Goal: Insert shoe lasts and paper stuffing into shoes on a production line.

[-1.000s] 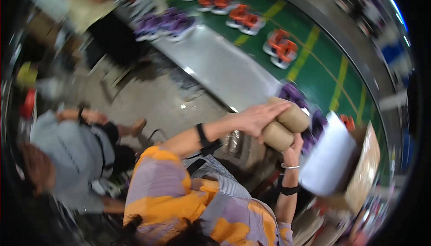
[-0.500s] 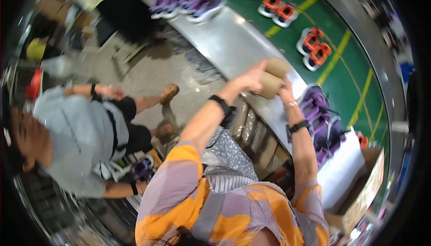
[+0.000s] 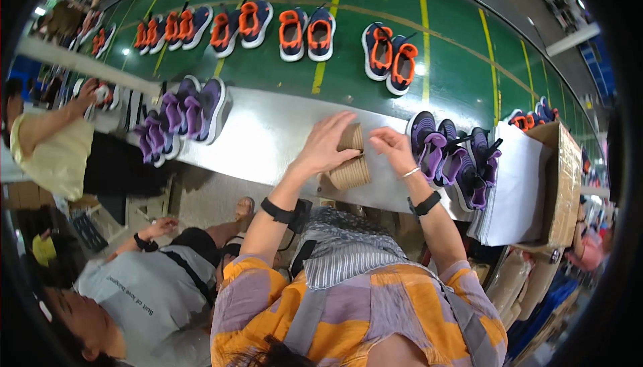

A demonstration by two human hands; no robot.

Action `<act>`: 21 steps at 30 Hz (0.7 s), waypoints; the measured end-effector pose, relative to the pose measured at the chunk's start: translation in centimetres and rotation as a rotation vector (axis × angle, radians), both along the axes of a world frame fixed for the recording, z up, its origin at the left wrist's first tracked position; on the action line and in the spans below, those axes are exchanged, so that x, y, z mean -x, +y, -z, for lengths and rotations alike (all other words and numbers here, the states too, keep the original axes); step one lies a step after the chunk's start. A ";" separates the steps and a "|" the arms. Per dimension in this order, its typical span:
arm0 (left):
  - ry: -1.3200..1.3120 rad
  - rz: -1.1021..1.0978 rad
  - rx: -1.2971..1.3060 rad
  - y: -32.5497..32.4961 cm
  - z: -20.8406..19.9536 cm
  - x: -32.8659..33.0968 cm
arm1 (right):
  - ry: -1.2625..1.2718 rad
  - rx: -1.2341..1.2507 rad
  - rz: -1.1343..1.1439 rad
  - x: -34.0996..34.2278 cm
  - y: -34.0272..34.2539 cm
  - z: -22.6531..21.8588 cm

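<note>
Two stacks of nested brown cardboard inserts [image 3: 349, 173] rest at the near edge of the metal table in front of me. My left hand [image 3: 326, 144] spans the farther stack, its fingers along the far side and its thumb between the two stacks. Just right of the stacks is my right hand [image 3: 395, 151], a little apart from them. Its fingers are curled, thumb and forefinger pinched together; whether anything small is between them cannot be made out. Several purple and navy shoes [image 3: 435, 149] stand right of that hand.
More purple shoes [image 3: 212, 111] stand on the metal table [image 3: 258, 136] at the left. Orange and navy shoes [image 3: 292, 34] line the green belt [image 3: 362, 5] beyond. White paper sheets [image 3: 512, 186] and a cardboard box [image 3: 562, 186] are at the right. A person in grey [image 3: 147, 300] sits at the left.
My view has turned left along the belt. The inserts, earlier held up between both hands, now rest on the table, and my right hand has come off them.
</note>
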State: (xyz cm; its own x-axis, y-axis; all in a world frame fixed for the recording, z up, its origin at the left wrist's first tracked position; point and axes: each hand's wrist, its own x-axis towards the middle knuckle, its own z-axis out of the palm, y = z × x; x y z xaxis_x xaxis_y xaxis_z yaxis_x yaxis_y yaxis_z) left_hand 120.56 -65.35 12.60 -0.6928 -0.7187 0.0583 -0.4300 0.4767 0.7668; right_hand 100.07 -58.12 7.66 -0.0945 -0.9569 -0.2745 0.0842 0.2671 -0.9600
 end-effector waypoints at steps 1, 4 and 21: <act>-0.064 -0.002 0.038 -0.4 0.7 0.9 | -0.087 0.012 -0.031 -0.8 -0.2 0.6; -0.078 0.059 0.009 -1.2 2.6 1.6 | -0.125 -0.022 0.012 -2.7 -0.7 1.0; 0.305 0.463 -0.874 -4.8 -7.7 6.9 | 0.105 0.370 -0.119 7.8 2.3 -13.8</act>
